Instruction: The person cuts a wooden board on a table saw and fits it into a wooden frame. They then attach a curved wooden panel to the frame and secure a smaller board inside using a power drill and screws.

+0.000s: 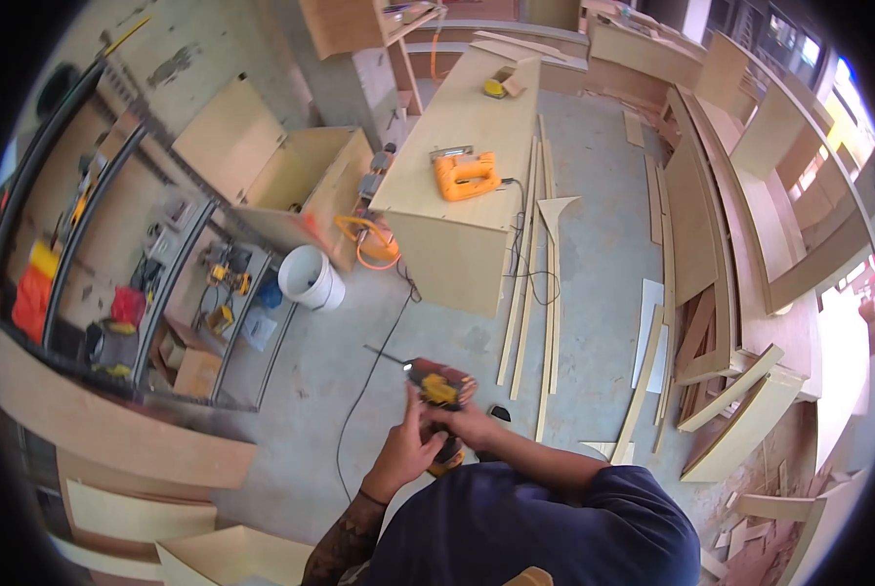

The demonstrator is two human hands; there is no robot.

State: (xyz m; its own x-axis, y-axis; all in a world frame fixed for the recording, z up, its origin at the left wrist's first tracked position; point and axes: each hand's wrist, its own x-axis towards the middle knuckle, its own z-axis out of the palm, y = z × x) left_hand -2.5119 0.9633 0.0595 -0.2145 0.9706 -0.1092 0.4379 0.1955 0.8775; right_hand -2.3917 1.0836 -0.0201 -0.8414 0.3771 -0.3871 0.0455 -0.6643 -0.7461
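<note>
The power drill [437, 383], dark red and yellow, is held in the air on the near side of the long plywood tabletop [477, 117], apart from it, with its slim bit [386, 355] pointing to the left of that tabletop's near end. The right hand [465, 425] is closed around the drill's grip, below the motor housing. The left hand [403, 451] lies against the drill on the side away from the right arm, one finger raised near the chuck; whether it pinches anything or only steadies the tool, I cannot tell. An orange jigsaw [469, 178] lies on the tabletop towards its near end, and a small yellow item [497, 88] sits near its far end, too small to make out. To the left of the tabletop stand an orange machine [381, 246] close by, an open plywood box [345, 186], a white bucket [311, 280] and, farther out, a metal rack [174, 295] of tools. To its right, thin wood strips [549, 322] lie lengthwise on the grey floor [599, 283], and well beyond them stands a large plywood framework [699, 225].
</note>
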